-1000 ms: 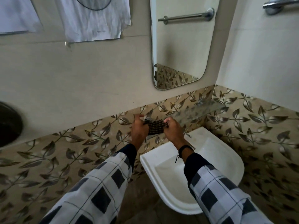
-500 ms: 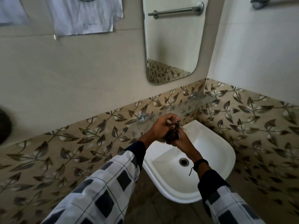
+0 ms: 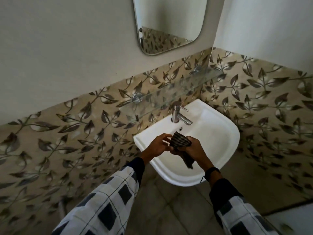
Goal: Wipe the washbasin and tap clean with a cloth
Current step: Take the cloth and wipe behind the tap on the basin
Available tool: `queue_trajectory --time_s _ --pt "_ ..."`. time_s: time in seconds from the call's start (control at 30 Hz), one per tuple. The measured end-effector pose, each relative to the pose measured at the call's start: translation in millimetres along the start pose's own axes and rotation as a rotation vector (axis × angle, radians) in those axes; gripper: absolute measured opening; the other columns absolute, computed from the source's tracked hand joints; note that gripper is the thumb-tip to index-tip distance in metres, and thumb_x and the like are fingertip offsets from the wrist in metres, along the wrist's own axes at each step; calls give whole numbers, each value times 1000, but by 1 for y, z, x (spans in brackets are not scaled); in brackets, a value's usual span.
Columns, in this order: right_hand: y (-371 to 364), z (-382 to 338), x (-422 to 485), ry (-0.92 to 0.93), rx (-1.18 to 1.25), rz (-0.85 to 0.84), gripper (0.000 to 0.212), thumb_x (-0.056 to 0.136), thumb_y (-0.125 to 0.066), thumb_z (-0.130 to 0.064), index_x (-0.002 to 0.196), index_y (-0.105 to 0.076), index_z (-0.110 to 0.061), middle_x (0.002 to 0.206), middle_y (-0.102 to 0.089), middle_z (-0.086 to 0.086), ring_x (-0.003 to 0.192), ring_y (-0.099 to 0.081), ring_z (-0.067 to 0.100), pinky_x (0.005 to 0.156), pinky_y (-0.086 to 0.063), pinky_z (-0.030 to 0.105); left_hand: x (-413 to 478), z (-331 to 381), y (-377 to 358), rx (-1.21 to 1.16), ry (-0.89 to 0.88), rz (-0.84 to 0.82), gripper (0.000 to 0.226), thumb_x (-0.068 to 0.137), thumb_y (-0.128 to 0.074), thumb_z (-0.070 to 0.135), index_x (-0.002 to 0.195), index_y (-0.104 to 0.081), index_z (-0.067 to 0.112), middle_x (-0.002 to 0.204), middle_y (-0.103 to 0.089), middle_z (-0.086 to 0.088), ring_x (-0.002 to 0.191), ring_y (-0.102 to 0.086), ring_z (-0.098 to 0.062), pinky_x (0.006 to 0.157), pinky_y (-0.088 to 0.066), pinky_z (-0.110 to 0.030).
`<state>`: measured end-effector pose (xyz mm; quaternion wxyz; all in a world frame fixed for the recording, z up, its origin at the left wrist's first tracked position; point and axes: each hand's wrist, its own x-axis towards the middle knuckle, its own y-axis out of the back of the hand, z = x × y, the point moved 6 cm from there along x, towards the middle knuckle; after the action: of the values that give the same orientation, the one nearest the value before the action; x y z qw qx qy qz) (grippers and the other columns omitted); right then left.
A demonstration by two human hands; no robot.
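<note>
1. The left sleeve [image 3: 105, 206] is loose white fabric, crossed by thin dark grid lines and dotted with solid dark squares.
2. The right sleeve [image 3: 242, 216] has the same check pattern.
3. Each sleeve ends in a plain dark cuff [image 3: 138, 165].
4. A black wristband [image 3: 212, 172] circles the wrist behind the right hand [image 3: 194, 150] — a short dark cord [image 3: 201, 179] hangs from it.

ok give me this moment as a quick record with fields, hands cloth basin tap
washbasin: white, against the leaf-tiled wall
tap: chrome, at the basin's back, untouched
cloth: dark, striped, bunched, held over the basin, one end hanging
left hand: pinches the cloth's left edge
right hand: grips the cloth
above: glass shelf, mirror
</note>
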<state>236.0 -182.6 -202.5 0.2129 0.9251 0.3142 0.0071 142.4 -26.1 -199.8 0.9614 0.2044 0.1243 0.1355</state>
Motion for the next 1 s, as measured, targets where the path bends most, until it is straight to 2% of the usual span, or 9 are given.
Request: queue_trajectory --time_s 0.07,0.13,0.3,0.4,0.5,0.6,0.73,0.9,1.0 --pt "-2 4 -1 -14 -1 -24 22 72 -84 -5 76 -62 -5 75 -69 10 74 -65 24 75 -53 46 -1 -23 -10 17 82 -50 53 82 -82 7 130 -60 11 125 -57 -8 89 -61 -17 80 -54 -28" --pt "-10 8 4 -23 27 -75 21 75 -81 -2 89 -65 3 88 -72 20 83 -70 28 80 -55 46 2 -38 -17 -68 109 -40 41 86 -78 8 123 -61 13 121 -57 -4 87 -61 -16 74 -51 -25" --pt "-22 8 22 7 78 -83 20 78 -76 0 95 -69 -8 93 -73 13 89 -69 24 80 -53 33 17 -45 -11 -123 80 138 28 87 -75 7 113 -67 12 118 -62 -2 93 -62 -14 68 -49 -21" --pt "-26 18 36 31 29 -27 23 75 -79 -7 95 -67 -9 91 -72 8 87 -69 22 77 -54 34 32 -45 5 105 -82 308 13 82 -76 13 92 -67 15 85 -68 1 80 -65 -19 70 -52 -34" --pt "-23 34 43 16 -113 93 29 74 -81 -13 97 -66 -20 100 -67 5 89 -63 20 74 -50 31 39 -41 19 200 -80 408 14 90 -63 18 98 -59 29 83 -70 0 76 -68 -25 67 -55 -37" --pt "-15 50 34 25 -113 305 23 75 -80 -8 92 -70 -19 100 -65 4 87 -62 16 77 -51 30 44 -34 32 96 11 479 21 96 -50 14 97 -55 35 78 -70 -3 59 -67 -24 47 -53 -35" --pt "-22 68 2 -10 -59 376 18 81 -76 -1 92 -69 -13 94 -59 1 90 -62 20 83 -45 29 67 -27 46 163 6 506 22 89 -50 19 104 -58 34 98 -72 -3 91 -68 -27 76 -55 -39" --pt "-28 89 -18 -36 41 370 15 85 -73 -2 90 -68 -15 98 -65 1 92 -62 15 80 -45 22 109 -15 54 240 -11 499 23 96 -56 19 117 -63 24 117 -71 -6 107 -65 -30 82 -46 -31" --pt "-25 92 -16 -12 39 373 16 86 -72 -2 90 -68 -17 97 -67 -3 91 -63 11 79 -49 24 126 -17 58 406 20 569 28 95 -56 21 121 -63 26 118 -70 -9 110 -63 -35 90 -50 -39"
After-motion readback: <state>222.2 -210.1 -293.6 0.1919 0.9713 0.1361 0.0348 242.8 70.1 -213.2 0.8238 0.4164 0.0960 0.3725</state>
